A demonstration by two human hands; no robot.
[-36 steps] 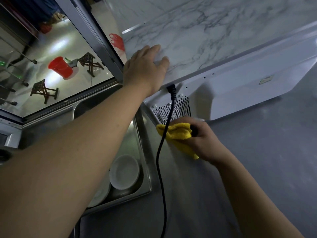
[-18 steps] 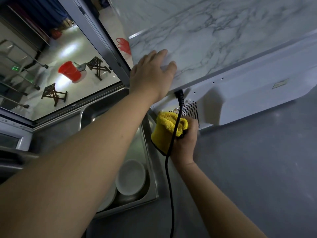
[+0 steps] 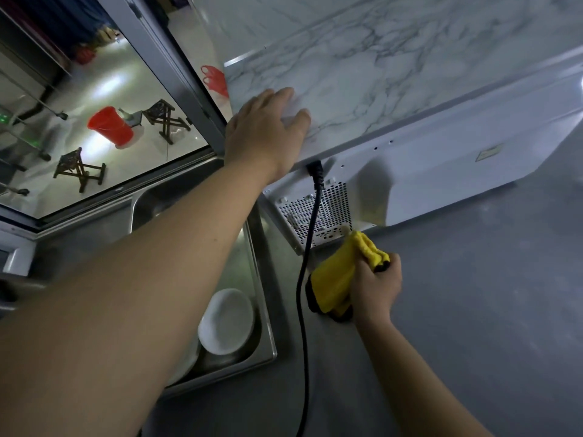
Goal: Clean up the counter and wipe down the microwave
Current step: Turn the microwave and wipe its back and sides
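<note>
Head view, looking down (close).

Two bare forearms, no sleeves in view, left grip (image 3: 265, 134) and right grip (image 3: 375, 287) ungloved, ringless

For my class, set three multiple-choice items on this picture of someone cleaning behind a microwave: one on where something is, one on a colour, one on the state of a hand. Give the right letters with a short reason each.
1. Where do the white bowls lie?
A. in the steel sink
B. on top of the microwave
C. on the grey counter

2. What colour is the cloth?
A. blue
B. yellow
C. white

3. How is the left hand?
A. curled round the power cord
B. holding a bowl
C. laid flat, fingers straight, on the microwave's marbled top

Answers:
1 A: the bowls sit inside the sink basin, left of the cord.
2 B: the cloth bunched in the right hand is yellow.
3 C: the palm rests on the microwave, gripping nothing.
</note>
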